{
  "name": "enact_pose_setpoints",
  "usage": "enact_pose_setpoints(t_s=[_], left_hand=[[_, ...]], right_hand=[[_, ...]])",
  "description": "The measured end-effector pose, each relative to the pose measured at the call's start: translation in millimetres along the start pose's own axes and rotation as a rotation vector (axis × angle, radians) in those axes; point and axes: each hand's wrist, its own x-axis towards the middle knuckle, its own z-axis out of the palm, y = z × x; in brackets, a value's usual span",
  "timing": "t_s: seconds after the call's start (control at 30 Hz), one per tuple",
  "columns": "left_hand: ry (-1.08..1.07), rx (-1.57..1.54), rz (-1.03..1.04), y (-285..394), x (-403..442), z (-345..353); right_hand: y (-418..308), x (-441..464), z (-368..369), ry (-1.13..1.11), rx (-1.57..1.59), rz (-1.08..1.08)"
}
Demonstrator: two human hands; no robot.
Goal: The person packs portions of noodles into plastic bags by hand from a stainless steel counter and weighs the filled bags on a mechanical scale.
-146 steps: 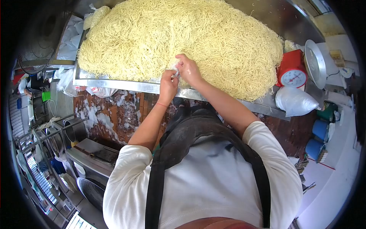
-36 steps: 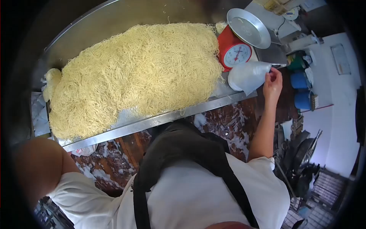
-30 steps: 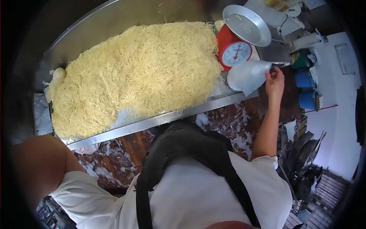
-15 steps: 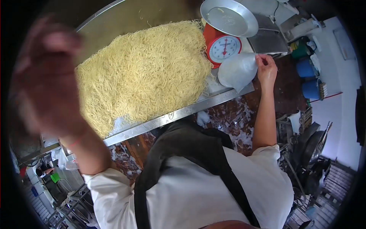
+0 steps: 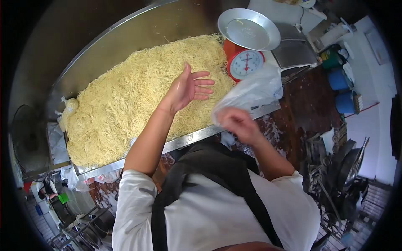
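A broad heap of pale yellow noodles [image 5: 121,100] covers much of a metal tray [image 5: 201,134]. My left hand [image 5: 189,87] hovers over the heap with its fingers spread and nothing in it. Farther right, my right hand [image 5: 239,124] is closed on the near end of a thin, translucent plastic bag [image 5: 255,90], which stretches away from it toward the scale's right side. Behind the bag stands a red scale [image 5: 246,63] with a round dial and a wide metal pan [image 5: 248,29] on top.
A tied bag of noodles [image 5: 69,109] leans at the tray's left end. Blue buckets [image 5: 344,101] stand at the right, with pans [image 5: 348,167] nearer. The tray's raised metal back wall curves behind the heap. White bags hang below its left corner.
My left hand has come down from the upper left to above the noodles. My right hand has moved left and nearer, drawing the bag out from beside the scale.
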Motion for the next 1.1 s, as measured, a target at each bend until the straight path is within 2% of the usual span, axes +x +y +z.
enact_pose_setpoints(t_s=[0.03,0.1,0.13,0.2,0.3,0.33,0.43,0.47,0.53,0.57,0.6,0.63,0.67,0.7,0.77,0.8,0.83,0.9,0.93,0.97,1.03,1.1], left_hand=[[-0.03,0.034,-0.044,6,4,-8],[-0.08,0.091,-0.135,17,2,-13],[-0.025,0.19,-0.146,17,2,-9],[0.074,0.387,-0.185,15,5,4],[-0.178,0.745,-0.285,28,5,4],[-0.246,0.953,-0.32,31,-2,8],[-0.421,1.189,-0.338,19,-31,-9],[-0.341,1.222,-0.146,4,-52,-20],[-0.17,1.347,0.112,-29,-88,-36],[-0.082,1.404,0.247,-43,-102,-44],[0.053,1.474,0.285,-54,-110,-53],[0.198,1.296,0.248,-59,-118,-65],[0.334,1.113,0.212,-60,-130,-81],[0.462,0.927,0.176,-60,-141,-100],[0.75,0.367,0.378,-65,-162,-156],[0.832,0.25,0.448,-49,-174,-158],[0.915,0.126,0.514,-37,-185,-156],[0.99,-0.022,0.479,-26,-195,-155],[1.026,-0.094,0.465,-20,-198,-157],[0.949,-0.098,0.433,-13,-204,-159],[0.802,-0.108,0.363,-4,-217,-166],[0.736,-0.007,0.361,-4,-225,-183]], right_hand=[[11,3,9,-0.079,-0.223,0.162],[48,10,17,-0.278,-0.481,0.049],[65,14,20,-0.375,-0.608,-0.012],[84,24,35,-0.591,-0.73,0.136],[81,47,70,-0.823,-0.833,0.406],[78,57,77,-0.882,-0.859,0.501],[148,56,74,-0.935,-0.838,0.4],[179,53,72,-0.949,-0.83,0.364],[216,50,80,-0.959,-0.812,0.3],[192,57,90,-0.875,-0.788,0.477],[141,72,104,-0.784,-0.763,0.651],[114,80,116,-0.687,-0.732,0.824],[165,80,120,-1.024,-1.072,0.276],[167,87,121,-0.866,-0.999,0.08],[168,100,122,-0.537,-0.828,-0.297],[152,110,120,-0.509,-0.828,-0.191],[148,116,118,-0.435,-0.696,-0.003],[149,131,115,-0.28,-0.42,0.365],[165,140,113,-0.095,-0.513,0.241],[189,147,109,0.09,-0.597,0.117],[224,165,91,0.184,-1.247,0.114],[237,184,103,0.122,-1.454,0.352]])
